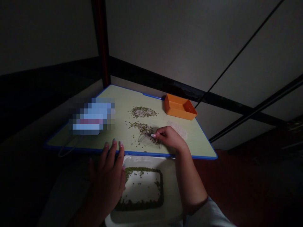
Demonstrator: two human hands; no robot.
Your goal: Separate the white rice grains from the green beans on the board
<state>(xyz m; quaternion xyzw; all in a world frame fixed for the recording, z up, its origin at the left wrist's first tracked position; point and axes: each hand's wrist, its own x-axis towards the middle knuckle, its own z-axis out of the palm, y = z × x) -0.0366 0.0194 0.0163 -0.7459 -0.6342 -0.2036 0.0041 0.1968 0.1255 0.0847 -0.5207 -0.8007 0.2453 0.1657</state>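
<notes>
My right hand (pixel 169 137) is closed in a pinch over the pale tabletop (pixel 123 101), on the edge of a clear, curved piece of plastic (pixel 148 140). Its exact kind I cannot make out. Around the plastic lies a scatter of small green beans (pixel 140 126). Farther back sits a pile of green beans mixed with pale grains (pixel 144 112). A patch of whitish grains (pixel 178 128) is to the right, partly behind my hand. My left hand (pixel 111 168) has its fingers apart, with the fingertips at the table's front edge, holding nothing.
Below the front edge, a white tub (pixel 171 189) has green beans lying along the borders of its floor. An orange box (pixel 180 108) stands at the back right. A blurred-out bluish item (pixel 92 116) is on the left, with a cord (pixel 68 149) near it. Cabinet panels rise behind.
</notes>
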